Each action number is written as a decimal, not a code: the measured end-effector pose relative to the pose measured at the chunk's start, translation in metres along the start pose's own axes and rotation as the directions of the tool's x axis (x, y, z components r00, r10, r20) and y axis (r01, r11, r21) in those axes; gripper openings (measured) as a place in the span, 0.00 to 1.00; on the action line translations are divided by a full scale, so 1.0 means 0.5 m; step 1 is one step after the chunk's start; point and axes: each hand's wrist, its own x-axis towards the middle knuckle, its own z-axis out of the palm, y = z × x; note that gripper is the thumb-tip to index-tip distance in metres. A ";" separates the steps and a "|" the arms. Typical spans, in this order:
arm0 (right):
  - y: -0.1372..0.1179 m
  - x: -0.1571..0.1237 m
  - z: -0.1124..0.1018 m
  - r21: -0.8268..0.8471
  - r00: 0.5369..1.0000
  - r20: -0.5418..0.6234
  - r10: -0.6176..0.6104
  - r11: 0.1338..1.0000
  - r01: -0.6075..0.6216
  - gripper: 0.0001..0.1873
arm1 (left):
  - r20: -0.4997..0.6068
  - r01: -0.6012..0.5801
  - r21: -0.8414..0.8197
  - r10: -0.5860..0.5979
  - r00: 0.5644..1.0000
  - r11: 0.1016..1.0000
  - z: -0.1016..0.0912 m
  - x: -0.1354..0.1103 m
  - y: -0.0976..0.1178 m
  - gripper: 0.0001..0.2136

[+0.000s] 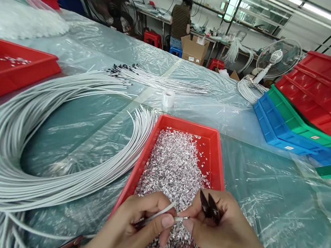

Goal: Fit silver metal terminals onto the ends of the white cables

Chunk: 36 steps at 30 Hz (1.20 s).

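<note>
My left hand (pixel 139 220) pinches the end of a thin white cable (pixel 159 213) between thumb and fingers, over the near end of a red tray (pixel 217 162) filled with small shiny metal pieces (pixel 175 165). My right hand (pixel 219 225) meets it at the cable tip, thumb and forefinger pinched there, and also holds small black snips (pixel 210 204) with their blades pointing up. A large curved bundle of white cables (pixel 34 125) lies on the plastic-covered table to the left, its ends fanned beside the tray.
A second red tray (pixel 12 72) sits at far left. Stacked blue, green and red trays (pixel 304 116) stand at right. A tape roll (pixel 168 99) and more cables (pixel 158 81) lie mid-table. A desk fan (pixel 276 59) and a person (pixel 180 20) at a bench are behind.
</note>
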 end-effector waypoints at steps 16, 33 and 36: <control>0.006 0.012 -0.027 0.025 0.986 0.169 0.012 1.000 -0.016 0.06 | 0.272 0.192 -0.250 -0.121 0.955 0.949 -0.017 0.009 -0.015 0.16; 0.010 0.010 -0.020 -0.023 0.987 0.158 -0.021 0.999 0.025 0.06 | 0.325 0.203 -0.354 -0.083 0.942 0.913 -0.019 0.009 -0.028 0.15; 0.013 0.011 -0.018 -0.013 0.987 0.156 -0.023 1.000 0.025 0.06 | 0.346 0.212 -0.366 -0.078 0.935 0.906 -0.020 0.009 -0.030 0.15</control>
